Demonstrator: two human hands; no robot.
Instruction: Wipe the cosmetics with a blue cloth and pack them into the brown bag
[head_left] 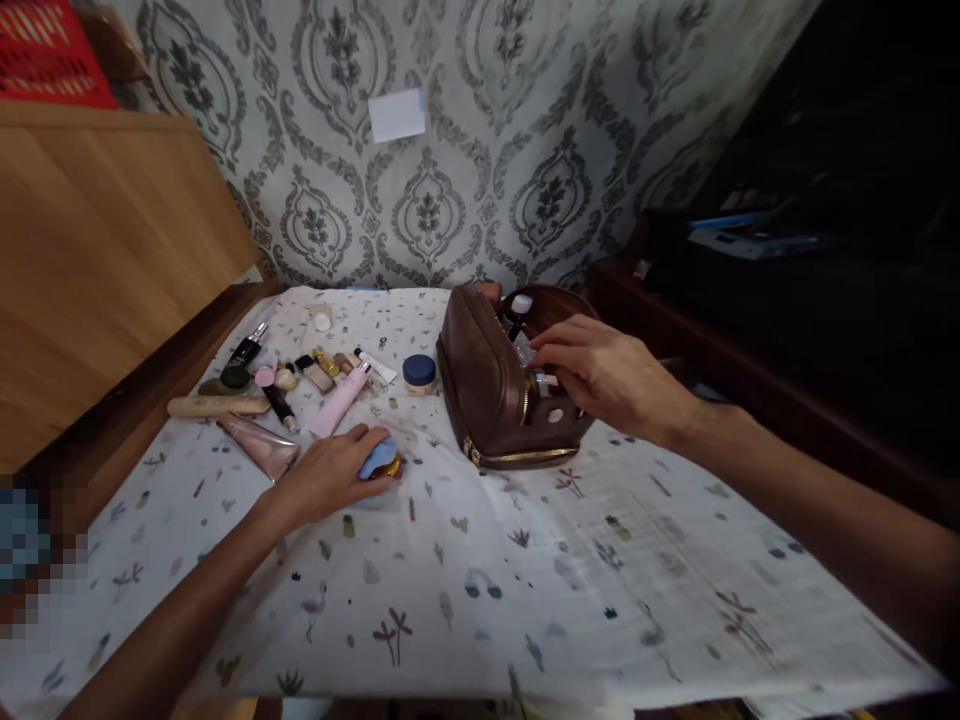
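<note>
White printed cloth [540, 610], patterned wallpaper [427, 210] behind; left fingers [360, 437] round blue-gold item [380, 456], right fingers [559, 353] bent, hold unclear

The left hand [337, 468] grips a small blue-and-gold item [379, 457] on a printed white cloth [480, 560]. The right hand [592, 365] reaches into an open brown bag [487, 385], near a white-capped bottle [520, 306]. A blue-lidded jar [419, 374] stands beside the bag; a pink tube [341, 400] lies among other cosmetics, left of the jar.
</note>
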